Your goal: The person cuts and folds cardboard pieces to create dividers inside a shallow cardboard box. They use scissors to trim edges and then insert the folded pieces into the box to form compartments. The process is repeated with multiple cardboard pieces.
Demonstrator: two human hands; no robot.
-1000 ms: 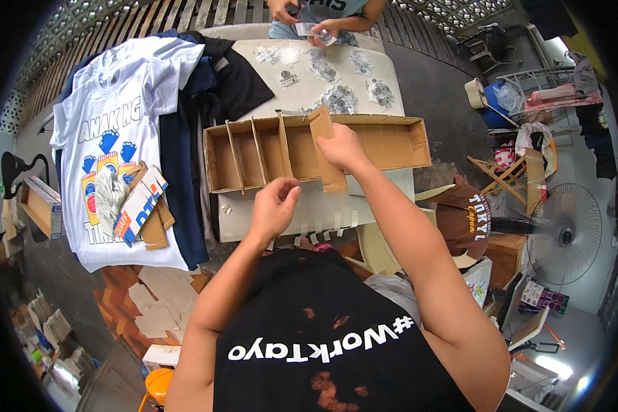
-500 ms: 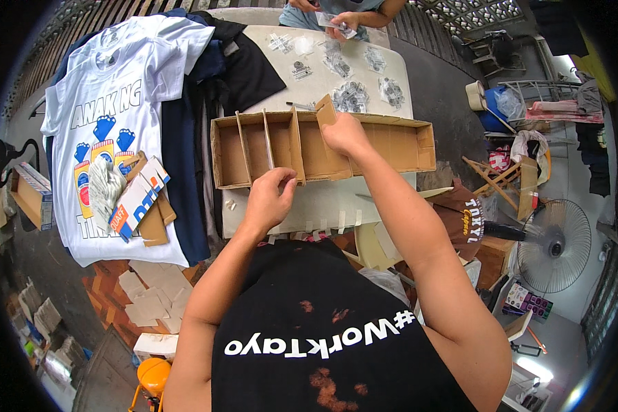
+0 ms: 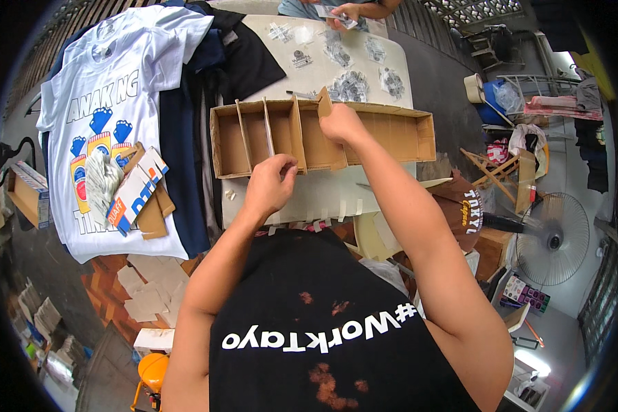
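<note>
On the table, the box sits just beyond the person, whose right hand keeps its fingers pinched on a divider now lowered nearly into place, while the left hand has drawn near, fingers curled and empty.

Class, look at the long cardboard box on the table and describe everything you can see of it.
The cardboard box is a long, shallow, open-topped tray of plain brown corrugated board, lying flat on the white table. Upright cardboard dividers split its left part into narrow compartments; its right part is undivided and looks empty. The right hand grips another divider piece, and the left hand sits at its near wall.
</note>
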